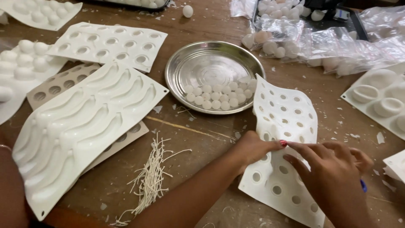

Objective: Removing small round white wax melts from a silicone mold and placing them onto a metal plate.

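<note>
A wooden table (211, 25) fills the frame. The biggest thing on it is the white banana-shaped mould (84, 126), lower left, lying over a flat sheet with round holes. Above it, upper left, lies a white cavity tray (107, 44). In the middle sits a round steel plate (202, 63) with small white balls (217, 95) gathered at its lower edge. Clear bags of balls (320, 46) crowd the upper right.

The white perforated mould sheet (287, 122) runs from the plate's right rim down to the lower right, curled along its upper part. Both hands lie on its lower half: the left hand (253, 147) presses flat on its left edge, the right hand (333, 173) rests on it with fingers spread, grasping nothing. A bundle of pale wicks (149, 177) lies lower centre.
</note>
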